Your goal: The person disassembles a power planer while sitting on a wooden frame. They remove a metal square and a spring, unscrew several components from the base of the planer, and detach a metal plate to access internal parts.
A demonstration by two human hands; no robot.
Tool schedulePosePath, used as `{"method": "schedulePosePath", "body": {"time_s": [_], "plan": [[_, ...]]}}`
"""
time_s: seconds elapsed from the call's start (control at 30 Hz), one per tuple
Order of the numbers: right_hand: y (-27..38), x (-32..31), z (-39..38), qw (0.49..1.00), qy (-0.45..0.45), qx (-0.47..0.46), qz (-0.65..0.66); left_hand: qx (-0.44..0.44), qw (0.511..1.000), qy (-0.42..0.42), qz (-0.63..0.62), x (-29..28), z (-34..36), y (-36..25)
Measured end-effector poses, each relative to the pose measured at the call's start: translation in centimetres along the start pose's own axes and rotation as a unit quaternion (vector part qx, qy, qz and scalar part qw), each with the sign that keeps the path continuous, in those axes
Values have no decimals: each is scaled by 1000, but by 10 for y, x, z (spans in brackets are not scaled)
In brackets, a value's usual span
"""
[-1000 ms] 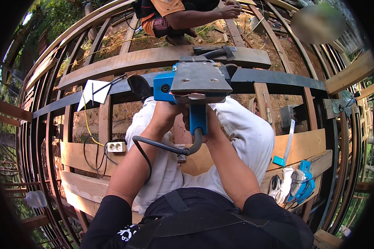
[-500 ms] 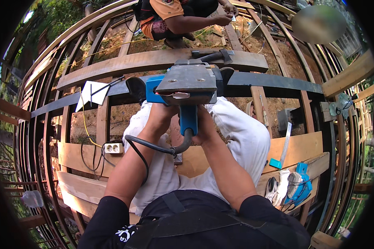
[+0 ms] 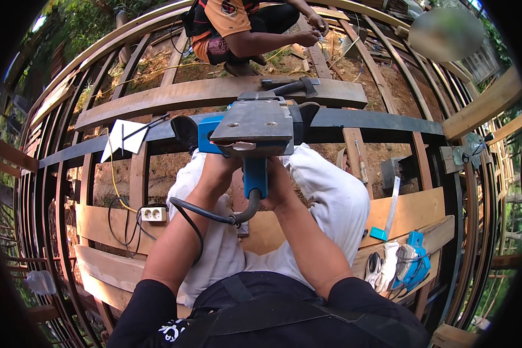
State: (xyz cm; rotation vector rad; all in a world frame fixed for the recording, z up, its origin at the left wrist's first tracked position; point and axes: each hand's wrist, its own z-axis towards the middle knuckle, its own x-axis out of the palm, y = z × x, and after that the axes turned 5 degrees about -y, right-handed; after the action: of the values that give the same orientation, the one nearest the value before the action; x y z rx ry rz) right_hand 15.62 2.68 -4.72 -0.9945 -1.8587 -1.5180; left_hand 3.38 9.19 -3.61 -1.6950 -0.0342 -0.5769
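A blue power planer is held up between my knees, its metal sole plate facing upward. My left hand grips it below the body, left of the vertical blue handle, and my right hand is closed on it to the handle's right; the fingers of both are partly hidden by the tool. A thick dark cord loops from the handle over my left forearm.
A person crouches beyond the plank bearing an axe. White paper and a power strip lie left; a square, gloves and another blue tool right. Gaps between joists show the ground.
The view has shifted slightly, so the planer and surroundings sit a little further left. My grip looks the same. The other person's hands have moved slightly.
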Motion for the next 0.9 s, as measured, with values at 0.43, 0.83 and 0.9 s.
{"method": "schedulePosePath", "body": {"time_s": [0.43, 0.83, 0.9], "plan": [[0, 0, -1, 1000, -2, 23, 18, 5, 1000, -24, 9, 6, -3, -5], [-4, -5, 3, 1000, -16, 26, 6, 2, 999, -40, -17, 11, -5, -7], [-4, -4, 3, 999, -14, 29, 1, 11, 999, -37, -19, 10, -6, -7]]}}
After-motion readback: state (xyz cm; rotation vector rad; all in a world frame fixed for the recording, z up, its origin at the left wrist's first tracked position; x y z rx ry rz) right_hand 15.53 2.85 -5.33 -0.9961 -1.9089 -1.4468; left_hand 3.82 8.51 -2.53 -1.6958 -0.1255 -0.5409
